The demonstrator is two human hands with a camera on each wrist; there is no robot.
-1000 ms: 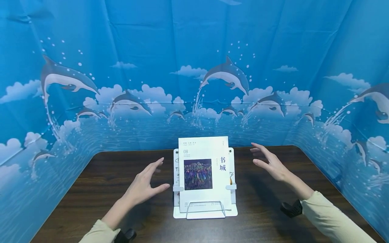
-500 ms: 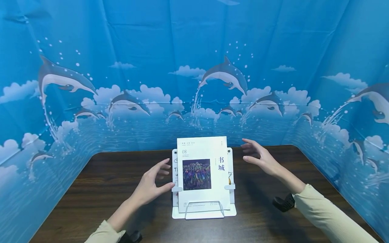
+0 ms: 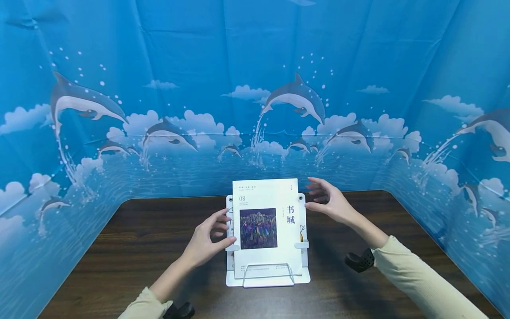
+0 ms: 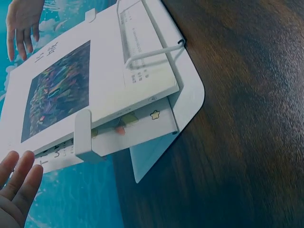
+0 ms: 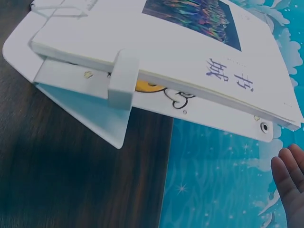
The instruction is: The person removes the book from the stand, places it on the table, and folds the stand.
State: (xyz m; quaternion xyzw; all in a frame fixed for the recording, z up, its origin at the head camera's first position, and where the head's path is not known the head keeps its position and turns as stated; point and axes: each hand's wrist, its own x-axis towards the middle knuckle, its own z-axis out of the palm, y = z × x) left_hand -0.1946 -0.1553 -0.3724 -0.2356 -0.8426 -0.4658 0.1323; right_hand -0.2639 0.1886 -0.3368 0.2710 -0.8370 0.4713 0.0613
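A white paperback book (image 3: 264, 226), with a dark colourful picture on its cover, leans upright on a white book stand (image 3: 303, 275). A side clip (image 4: 83, 135) overlaps its left edge, and another clip (image 5: 123, 78) its right edge; a bent wire (image 3: 268, 285) crosses the bottom front. My left hand (image 3: 205, 241) is at the stand's left side, its thumb overlapping the left clip in the head view, fingers loosely bent. At the upper right edge of the stand is my right hand (image 3: 332, 204), its fingers spread from the thumb. Neither hand holds anything.
The stand is on a dark wood-grain table (image 3: 131, 248). A blue curtain (image 3: 255, 88) printed with dolphins and clouds surrounds the back and sides. Black wrist devices (image 3: 360, 260) sit by both sleeves.
Both hands have moved inward toward the book: the left one to the right, the right one to the left and slightly up. The book and stand stay in place.
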